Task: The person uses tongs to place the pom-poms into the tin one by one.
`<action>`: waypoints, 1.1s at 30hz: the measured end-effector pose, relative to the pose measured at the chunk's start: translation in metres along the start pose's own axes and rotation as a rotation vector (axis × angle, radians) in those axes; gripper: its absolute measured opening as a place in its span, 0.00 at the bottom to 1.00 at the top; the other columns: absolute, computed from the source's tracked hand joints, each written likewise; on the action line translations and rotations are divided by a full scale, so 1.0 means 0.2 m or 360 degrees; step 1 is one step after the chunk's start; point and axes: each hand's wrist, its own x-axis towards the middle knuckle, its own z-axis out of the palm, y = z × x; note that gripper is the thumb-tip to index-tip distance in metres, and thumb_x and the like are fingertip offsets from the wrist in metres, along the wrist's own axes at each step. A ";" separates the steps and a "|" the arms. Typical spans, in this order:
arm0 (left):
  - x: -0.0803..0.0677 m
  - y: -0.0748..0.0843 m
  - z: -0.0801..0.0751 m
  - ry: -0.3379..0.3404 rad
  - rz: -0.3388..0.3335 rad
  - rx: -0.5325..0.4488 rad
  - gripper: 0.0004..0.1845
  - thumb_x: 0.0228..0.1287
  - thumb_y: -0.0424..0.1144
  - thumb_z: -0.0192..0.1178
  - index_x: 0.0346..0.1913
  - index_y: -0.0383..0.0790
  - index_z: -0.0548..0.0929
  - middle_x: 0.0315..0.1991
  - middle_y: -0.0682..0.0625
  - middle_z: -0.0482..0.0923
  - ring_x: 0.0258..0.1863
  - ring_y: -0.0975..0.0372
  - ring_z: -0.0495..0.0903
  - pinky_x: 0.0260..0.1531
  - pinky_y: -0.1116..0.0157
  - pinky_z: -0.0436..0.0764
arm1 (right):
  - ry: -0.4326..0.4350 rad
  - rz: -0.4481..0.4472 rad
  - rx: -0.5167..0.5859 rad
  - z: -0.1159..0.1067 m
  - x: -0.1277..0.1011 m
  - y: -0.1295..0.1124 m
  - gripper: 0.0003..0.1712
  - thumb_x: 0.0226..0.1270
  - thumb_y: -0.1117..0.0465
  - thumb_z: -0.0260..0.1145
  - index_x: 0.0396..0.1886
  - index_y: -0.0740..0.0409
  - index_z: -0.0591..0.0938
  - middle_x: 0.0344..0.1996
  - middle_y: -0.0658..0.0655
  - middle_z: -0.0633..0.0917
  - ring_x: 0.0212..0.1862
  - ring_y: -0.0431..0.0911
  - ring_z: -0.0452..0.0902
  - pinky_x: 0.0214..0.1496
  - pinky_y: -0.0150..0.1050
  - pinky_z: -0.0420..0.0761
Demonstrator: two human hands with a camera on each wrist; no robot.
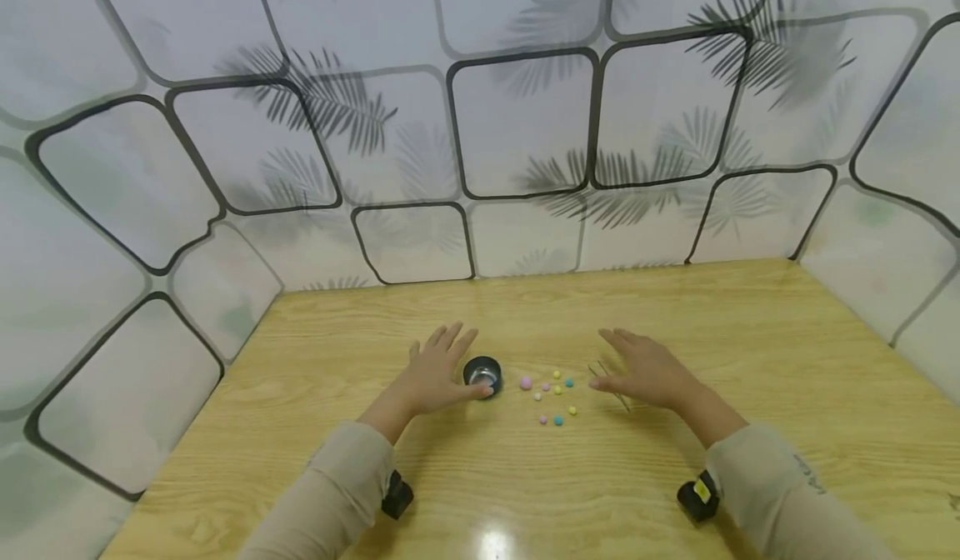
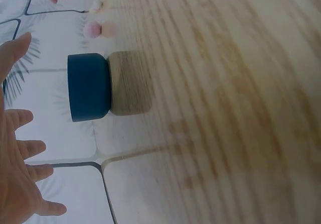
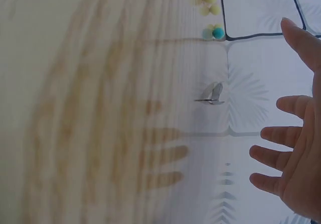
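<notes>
Both hands hover flat over the tabletop [image 1: 675,477], fingers spread, nothing gripped. Left hand [image 1: 438,372] sits just beside the small dark cup [image 1: 482,373]; in the head view its thumb looks to touch the cup's rim, while the left wrist view shows a gap between fingers and cup wall, so contact is uncertain. Right hand [image 1: 647,370] is splayed over the metal tweezers [image 1: 613,387], which lie on the wood partly under its fingers; the right wrist view shows the tweezers [image 3: 211,94] lying free of the palm, not pinched.

Small coloured balls [image 1: 553,395] are scattered between the hands, pink, yellow and teal, near the cup and apart from each other.

Risks as I read it:
- Balls are light and round; a sweep of either hand would likely scatter them.
- Cup is small; a thumb nudge could slide or tip it.
- Tweezers are thin and lie flat; a grab could skid them into the balls.
</notes>
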 end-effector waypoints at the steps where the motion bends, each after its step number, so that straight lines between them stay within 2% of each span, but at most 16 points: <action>1: 0.00 0.00 0.00 -0.0001 0.0008 0.0004 0.48 0.46 0.69 0.48 0.66 0.47 0.50 0.65 0.43 0.46 0.63 0.48 0.44 0.51 0.39 0.44 | -0.0010 0.0000 0.0044 0.00 0.00 0.00 0.51 0.49 0.33 0.55 0.62 0.66 0.58 0.58 0.71 0.61 0.56 0.66 0.55 0.52 0.60 0.57; 7: 0.01 0.00 0.03 -0.0016 0.0059 0.0006 0.48 0.45 0.69 0.50 0.66 0.45 0.52 0.64 0.41 0.49 0.61 0.46 0.47 0.50 0.39 0.47 | -0.0101 0.0035 0.0291 0.03 0.01 0.00 0.49 0.52 0.41 0.60 0.62 0.71 0.54 0.58 0.71 0.60 0.58 0.64 0.54 0.54 0.57 0.56; 10: 0.01 0.00 0.04 -0.0038 0.0093 -0.0005 0.47 0.46 0.67 0.51 0.65 0.44 0.53 0.64 0.41 0.50 0.61 0.46 0.49 0.50 0.40 0.49 | -0.0135 0.0061 0.0341 0.04 0.01 0.00 0.49 0.52 0.43 0.61 0.62 0.72 0.53 0.57 0.72 0.60 0.57 0.64 0.54 0.54 0.57 0.57; 20: 0.01 0.00 0.06 -0.0139 0.0163 -0.0120 0.46 0.48 0.65 0.52 0.66 0.42 0.50 0.63 0.41 0.50 0.61 0.48 0.50 0.53 0.45 0.49 | -0.0245 0.0139 0.0426 0.05 0.02 0.00 0.50 0.52 0.42 0.60 0.61 0.73 0.53 0.51 0.75 0.66 0.50 0.64 0.65 0.45 0.54 0.68; 27: 0.02 -0.01 0.08 -0.0149 0.0166 -0.0131 0.45 0.49 0.63 0.53 0.66 0.43 0.51 0.63 0.42 0.50 0.61 0.49 0.51 0.53 0.45 0.50 | -0.0259 0.0158 0.0447 0.05 0.04 0.01 0.47 0.52 0.45 0.62 0.59 0.75 0.57 0.46 0.71 0.72 0.46 0.61 0.69 0.44 0.51 0.70; 33: 0.03 -0.01 0.09 -0.0152 0.0159 -0.0161 0.44 0.49 0.61 0.55 0.66 0.43 0.52 0.63 0.42 0.52 0.60 0.50 0.52 0.53 0.45 0.50 | -0.0242 0.0175 0.0401 0.05 0.07 0.02 0.40 0.53 0.50 0.63 0.54 0.76 0.63 0.40 0.66 0.76 0.44 0.58 0.71 0.42 0.49 0.71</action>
